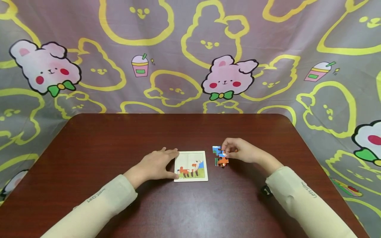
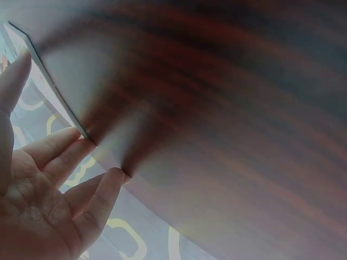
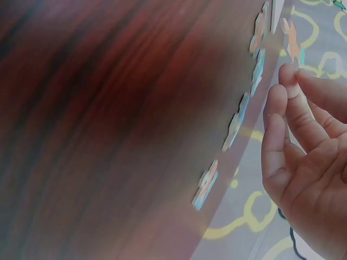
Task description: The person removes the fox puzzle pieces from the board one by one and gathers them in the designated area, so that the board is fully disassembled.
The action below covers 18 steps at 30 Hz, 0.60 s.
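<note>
A square wooden puzzle tray [image 1: 183, 158] lies on the table, its upper part bare, with a picture of an orange-and-white animal on grass fitted along the bottom. My left hand [image 1: 154, 164] rests at the tray's left edge, thumb by the near corner and a finger by the far one, fingers mostly straight. Right of the tray, my right hand [image 1: 244, 150] pinches a puzzle piece [image 3: 293, 40] between thumb and fingertips, just over the loose pieces. Among these are a blue piece [image 1: 216, 150] and an orange-and-green piece [image 1: 221, 162]. The right fingers partly cover others.
Everything lies on a dark red-brown wooden table [image 1: 143, 135]. In the right wrist view several loose pieces [image 3: 236, 125] stretch in a row along the tabletop. A patterned cloth [image 1: 172, 53] with rabbit faces hangs behind and around the table.
</note>
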Available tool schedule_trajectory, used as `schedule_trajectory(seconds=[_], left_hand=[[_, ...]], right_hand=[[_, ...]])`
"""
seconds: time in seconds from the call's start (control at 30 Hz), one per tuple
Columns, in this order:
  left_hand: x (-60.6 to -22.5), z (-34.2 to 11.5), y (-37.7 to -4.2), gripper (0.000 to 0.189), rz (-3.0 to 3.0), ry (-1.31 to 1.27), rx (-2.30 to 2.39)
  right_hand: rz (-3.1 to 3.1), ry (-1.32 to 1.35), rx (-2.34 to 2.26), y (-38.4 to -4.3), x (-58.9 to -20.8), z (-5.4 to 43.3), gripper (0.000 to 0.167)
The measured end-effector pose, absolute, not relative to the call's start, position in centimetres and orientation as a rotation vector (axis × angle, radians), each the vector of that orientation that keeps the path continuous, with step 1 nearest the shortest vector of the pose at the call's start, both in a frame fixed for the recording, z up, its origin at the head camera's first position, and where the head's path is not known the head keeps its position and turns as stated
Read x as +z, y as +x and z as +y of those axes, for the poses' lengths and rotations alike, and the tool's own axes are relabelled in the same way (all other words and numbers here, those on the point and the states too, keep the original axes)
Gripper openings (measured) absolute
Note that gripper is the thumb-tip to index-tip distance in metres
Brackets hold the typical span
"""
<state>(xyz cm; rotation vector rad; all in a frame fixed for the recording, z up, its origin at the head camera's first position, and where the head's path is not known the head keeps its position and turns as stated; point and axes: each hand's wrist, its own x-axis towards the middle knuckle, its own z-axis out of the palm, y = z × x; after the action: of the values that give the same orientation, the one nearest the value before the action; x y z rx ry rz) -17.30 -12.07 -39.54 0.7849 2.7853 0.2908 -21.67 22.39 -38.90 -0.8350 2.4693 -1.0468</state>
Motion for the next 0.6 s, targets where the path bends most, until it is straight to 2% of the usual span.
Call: schedule_trajectory(seconds=[0.6], left_hand=[[-39.9, -12.2, -17.4, 0.082, 2.793, 0.816, 0.291]], right_hand=[[2.483, -0.754, -1.006, -20.9, -39.0, 25.5, 0.015]])
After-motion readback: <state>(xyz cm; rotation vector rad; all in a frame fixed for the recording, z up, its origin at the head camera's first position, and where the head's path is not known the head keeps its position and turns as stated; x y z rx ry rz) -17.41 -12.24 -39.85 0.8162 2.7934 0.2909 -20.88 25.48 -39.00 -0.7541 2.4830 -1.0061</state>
